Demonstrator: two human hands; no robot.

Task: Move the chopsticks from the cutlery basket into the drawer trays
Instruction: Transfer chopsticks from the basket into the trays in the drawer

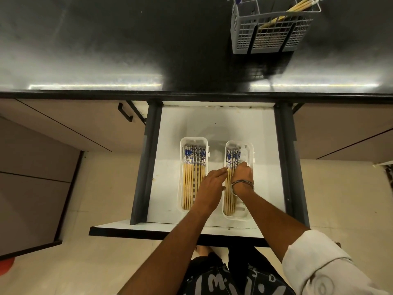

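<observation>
White right tray (pixel 249 216): I see both hands, left hand (pixel 209 188) flat, right hand (pixel 242 177) fingers curled onto chopsticks (pixel 230 158), squaring them.

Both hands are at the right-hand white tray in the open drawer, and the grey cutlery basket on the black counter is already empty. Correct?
Not quite. In the head view the grey cutlery basket holds a few wooden chopsticks. Both the left hand and right hand are at the right-hand white tray.
</observation>
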